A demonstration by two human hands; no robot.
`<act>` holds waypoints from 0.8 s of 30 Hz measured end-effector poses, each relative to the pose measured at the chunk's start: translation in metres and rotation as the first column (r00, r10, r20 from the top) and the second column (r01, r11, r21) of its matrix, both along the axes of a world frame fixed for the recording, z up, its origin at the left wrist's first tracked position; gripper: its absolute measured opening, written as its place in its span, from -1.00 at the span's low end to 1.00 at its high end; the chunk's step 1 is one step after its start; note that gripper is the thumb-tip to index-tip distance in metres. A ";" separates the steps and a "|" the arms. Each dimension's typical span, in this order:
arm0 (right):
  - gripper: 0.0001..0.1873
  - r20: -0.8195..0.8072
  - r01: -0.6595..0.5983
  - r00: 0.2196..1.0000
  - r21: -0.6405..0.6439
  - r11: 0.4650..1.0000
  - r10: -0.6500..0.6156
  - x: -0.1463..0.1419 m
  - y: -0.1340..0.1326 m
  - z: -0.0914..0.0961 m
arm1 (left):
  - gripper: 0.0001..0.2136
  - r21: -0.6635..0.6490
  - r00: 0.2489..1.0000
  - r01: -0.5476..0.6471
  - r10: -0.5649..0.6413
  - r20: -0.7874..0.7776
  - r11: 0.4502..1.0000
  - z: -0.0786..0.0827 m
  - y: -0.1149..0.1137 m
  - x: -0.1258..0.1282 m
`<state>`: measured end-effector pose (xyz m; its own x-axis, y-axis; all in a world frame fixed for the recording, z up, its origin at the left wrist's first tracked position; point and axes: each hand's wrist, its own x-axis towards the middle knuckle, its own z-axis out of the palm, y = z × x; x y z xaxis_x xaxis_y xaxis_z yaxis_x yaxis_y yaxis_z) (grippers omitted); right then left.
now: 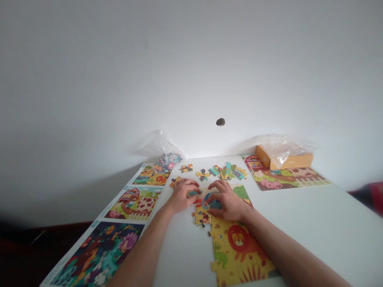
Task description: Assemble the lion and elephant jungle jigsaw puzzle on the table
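Note:
My left hand (182, 195) and my right hand (226, 201) meet over a partly assembled yellow jungle jigsaw puzzle (237, 249) with a red lion. The left fingertips press on a teal puzzle piece (194, 193). The right fingers curve over a blue puzzle piece (214, 204). Both pieces lie at the puzzle's far end, partly hidden by my fingers. Small joined clusters of loose puzzle pieces (228, 172) lie just beyond my hands.
Printed picture sheets (134, 204) line the table's left edge, and a farm sheet (287, 178) lies far right. Behind it stands an orange box (284, 160) under clear plastic. A plastic bag of pieces (167, 160) sits by the white wall (191, 67).

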<state>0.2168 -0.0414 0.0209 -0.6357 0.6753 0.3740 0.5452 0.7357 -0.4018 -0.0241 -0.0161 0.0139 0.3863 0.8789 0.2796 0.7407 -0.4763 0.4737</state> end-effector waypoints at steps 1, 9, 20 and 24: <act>-0.74 0.002 -0.001 1.000 -0.004 1.000 0.001 0.000 0.000 -0.001 | -0.84 -0.002 1.000 0.007 -0.007 -0.003 1.000 0.001 0.000 0.000; -0.74 -0.014 0.006 1.000 -0.037 0.999 -0.006 -0.003 0.002 -0.007 | -0.94 -0.054 0.998 0.048 -0.050 -0.025 0.997 0.003 -0.002 -0.001; -0.73 -0.025 0.002 1.000 -0.069 0.998 -0.004 -0.002 0.002 -0.007 | -0.95 -0.084 0.991 0.083 -0.091 -0.095 0.993 0.006 -0.004 -0.001; -0.74 -0.022 0.002 1.000 -0.062 0.998 -0.003 -0.003 0.003 -0.008 | -0.95 -0.082 0.990 0.082 -0.090 -0.105 0.993 0.006 -0.003 -0.001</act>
